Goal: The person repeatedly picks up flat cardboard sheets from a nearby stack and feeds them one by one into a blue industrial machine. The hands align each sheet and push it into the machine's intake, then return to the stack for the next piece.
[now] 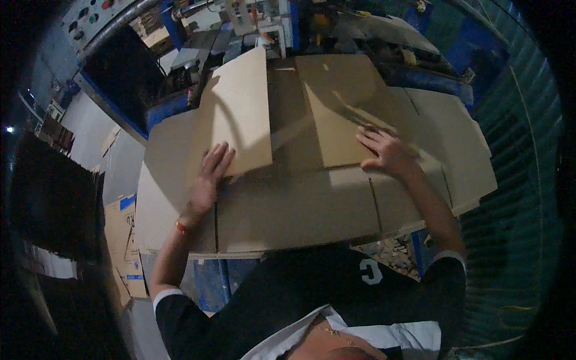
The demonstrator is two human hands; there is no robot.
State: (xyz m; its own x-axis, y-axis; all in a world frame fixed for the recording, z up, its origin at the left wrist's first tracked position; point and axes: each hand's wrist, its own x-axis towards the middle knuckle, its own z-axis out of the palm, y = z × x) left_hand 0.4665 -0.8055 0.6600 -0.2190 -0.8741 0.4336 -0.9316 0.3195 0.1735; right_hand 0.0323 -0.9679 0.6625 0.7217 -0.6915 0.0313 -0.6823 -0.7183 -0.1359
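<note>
A brown cardboard sheet with cut slots lies spread in front of me, its near edge by my body. Two panels are folded inward over it: a brightly lit left panel and a shaded right panel, with a gap between them. My left hand rests at the near outer part of the left panel, fingers stretched out. On the right panel's outer side lies my right hand, fingers extended and thumb apart, slightly smeared by motion. Narrow blurred strips show just beyond its fingertips; I cannot tell what they are.
Blue machine frames stand beyond the cardboard, with a control panel at the upper left. Printed cardboard leans at the left. Cardboard scraps lie below the near edge. A ribbed green wall runs along the right.
</note>
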